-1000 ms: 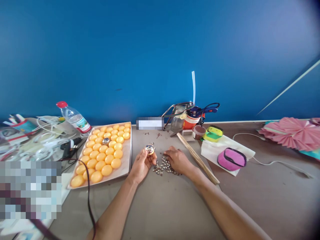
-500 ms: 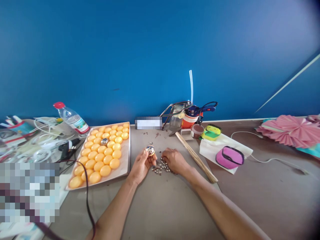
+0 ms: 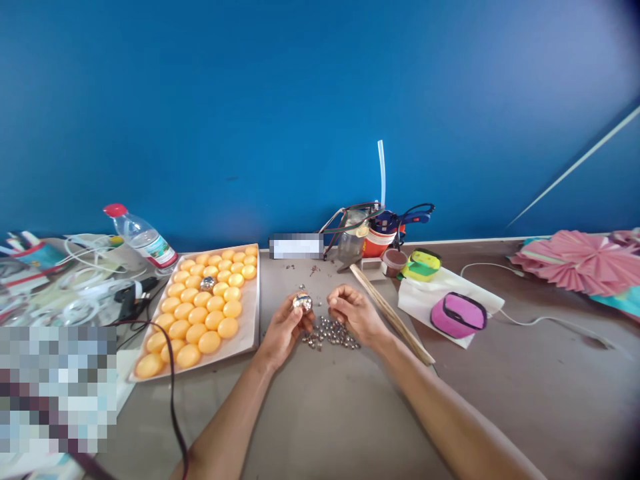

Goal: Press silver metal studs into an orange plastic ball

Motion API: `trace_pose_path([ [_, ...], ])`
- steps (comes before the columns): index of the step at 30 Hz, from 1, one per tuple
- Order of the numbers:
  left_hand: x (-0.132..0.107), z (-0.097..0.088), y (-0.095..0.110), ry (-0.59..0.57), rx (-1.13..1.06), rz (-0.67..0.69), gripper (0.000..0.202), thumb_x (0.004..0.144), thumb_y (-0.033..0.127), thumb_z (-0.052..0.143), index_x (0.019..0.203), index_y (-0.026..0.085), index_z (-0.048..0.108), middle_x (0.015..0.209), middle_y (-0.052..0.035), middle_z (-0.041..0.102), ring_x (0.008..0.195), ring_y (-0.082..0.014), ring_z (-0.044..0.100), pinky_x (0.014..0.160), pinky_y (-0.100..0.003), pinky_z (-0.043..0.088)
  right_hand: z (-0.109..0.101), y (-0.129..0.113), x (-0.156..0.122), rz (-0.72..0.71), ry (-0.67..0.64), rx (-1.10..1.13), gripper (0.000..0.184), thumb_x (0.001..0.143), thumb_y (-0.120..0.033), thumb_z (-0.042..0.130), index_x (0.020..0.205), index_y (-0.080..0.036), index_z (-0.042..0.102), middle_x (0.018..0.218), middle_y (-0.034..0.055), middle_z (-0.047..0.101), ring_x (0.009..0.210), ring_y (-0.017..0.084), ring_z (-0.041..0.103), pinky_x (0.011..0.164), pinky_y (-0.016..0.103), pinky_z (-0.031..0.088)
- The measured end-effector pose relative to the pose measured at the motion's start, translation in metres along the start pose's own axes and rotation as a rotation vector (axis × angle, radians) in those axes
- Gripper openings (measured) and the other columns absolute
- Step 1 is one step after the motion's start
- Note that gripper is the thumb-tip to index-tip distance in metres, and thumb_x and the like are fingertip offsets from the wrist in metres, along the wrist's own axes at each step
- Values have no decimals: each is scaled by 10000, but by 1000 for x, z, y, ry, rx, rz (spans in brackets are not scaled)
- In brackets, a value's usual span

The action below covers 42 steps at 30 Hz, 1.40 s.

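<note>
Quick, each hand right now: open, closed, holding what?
Left hand: closed on a small round ball studded with shiny silver pieces.
Right hand: fingers pinched above the pile of small silver beads; whether it holds one cannot be told.

Grey-brown table (image 3: 320,413), set against a blue wall.
- Left edge: tangle of white cables (image 3: 90,287); clear water bottle (image 3: 140,239) with red cap, on its side; black cord (image 3: 170,373) trailing off the front.
- Left of centre: pale tray (image 3: 253,327) of yellow balls.
- Centre: loose heap of silver studs (image 3: 330,333).
- Back: glass jar (image 3: 350,245), orange cup (image 3: 377,243) of tools, small brown tub (image 3: 393,261), yellow-green block (image 3: 424,263).
- Right of centre: wooden sticks (image 3: 390,313) lying diagonally; white paper bag (image 3: 470,290).
- Right: white cable (image 3: 540,321); pink paper fan (image 3: 575,260).
</note>
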<state>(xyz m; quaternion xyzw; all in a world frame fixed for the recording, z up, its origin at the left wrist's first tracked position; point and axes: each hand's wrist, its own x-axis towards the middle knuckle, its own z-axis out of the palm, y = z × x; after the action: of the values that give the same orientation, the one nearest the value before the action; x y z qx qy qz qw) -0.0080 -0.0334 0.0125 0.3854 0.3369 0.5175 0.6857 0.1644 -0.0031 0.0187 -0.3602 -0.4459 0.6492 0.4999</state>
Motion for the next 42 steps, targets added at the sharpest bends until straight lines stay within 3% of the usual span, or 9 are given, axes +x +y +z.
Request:
trace_pose_path([
  [3, -1, 0, 0, -6, 18, -5, 406, 773, 357, 628, 1127, 182, 531, 805, -28, 604, 636, -103, 553, 622, -237, 426, 3, -4, -4, 61, -68, 105, 220, 664, -342, 688, 709, -175, 552, 584, -48, 517, 451, 61, 424, 479, 224, 281],
  [8, -1, -3, -4, -20, 88, -23, 442, 764, 340, 641, 1162, 199, 509, 825, -31, 613, 636, -108, 558, 613, -238, 430, 4, -7, -6, 79, -123, 94, 213, 672, -306, 698, 796, -174, 586, 666, -20, 595, 473, 66, 462, 497, 227, 302],
  [15, 0, -2, -7, -34, 181, -15, 489, 745, 355, 653, 1177, 198, 487, 807, -15, 581, 609, -107, 547, 543, -221, 414, 4, -4, -7, 91, -134, -63, 222, 691, -350, 674, 731, -164, 559, 528, -59, 453, 489, 66, 361, 489, 218, 250],
  [25, -1, 3, 0, -32, 291, -6, 492, 734, 370, 651, 1162, 183, 494, 761, -4, 572, 602, -112, 543, 549, -227, 430, 9, -11, -9, 90, -130, -261, 174, 695, -328, 621, 713, -168, 554, 589, -53, 462, 537, 78, 375, 535, 228, 290],
  [42, -2, 2, -3, 23, 443, 49, 488, 730, 375, 640, 1160, 181, 515, 874, -24, 570, 650, -118, 539, 609, -249, 468, 4, -8, -8, 189, -185, -197, 200, 700, -330, 645, 725, -176, 519, 531, -61, 485, 502, 75, 406, 505, 212, 292],
])
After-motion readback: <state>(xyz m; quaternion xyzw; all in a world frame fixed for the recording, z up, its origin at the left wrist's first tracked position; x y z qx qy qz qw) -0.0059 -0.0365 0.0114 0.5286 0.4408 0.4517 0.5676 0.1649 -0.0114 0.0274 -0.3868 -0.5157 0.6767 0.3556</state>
